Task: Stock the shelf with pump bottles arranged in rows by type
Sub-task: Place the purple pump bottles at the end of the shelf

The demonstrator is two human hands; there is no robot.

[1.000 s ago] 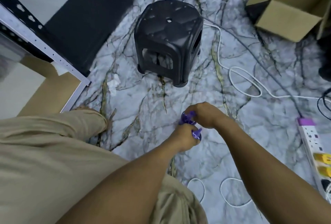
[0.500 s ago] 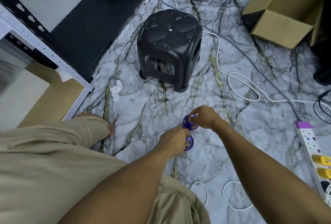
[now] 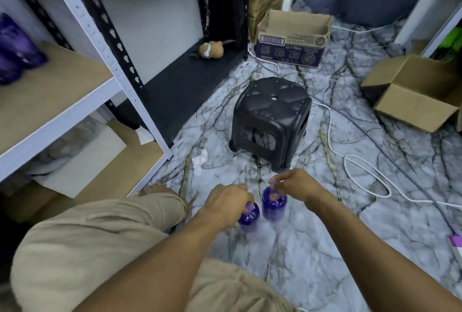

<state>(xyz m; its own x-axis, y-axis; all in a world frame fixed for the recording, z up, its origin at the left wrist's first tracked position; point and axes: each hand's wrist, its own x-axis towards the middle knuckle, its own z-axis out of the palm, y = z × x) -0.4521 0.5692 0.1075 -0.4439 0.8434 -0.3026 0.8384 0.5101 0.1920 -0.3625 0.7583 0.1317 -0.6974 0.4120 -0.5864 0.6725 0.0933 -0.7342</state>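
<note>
Two purple bottles (image 3: 273, 208), left hand (image 3: 228, 203) gripping one, right hand (image 3: 297, 185) the other

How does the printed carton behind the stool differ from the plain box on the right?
The printed carton has a purple band and barcode label; the plain box is bare brown. The printed carton shows no flaps sticking out; the plain box's flaps splay wide. The printed carton sits square to the camera; the plain box sits skewed. Both are open cardboard boxes on the marbled floor.
</note>
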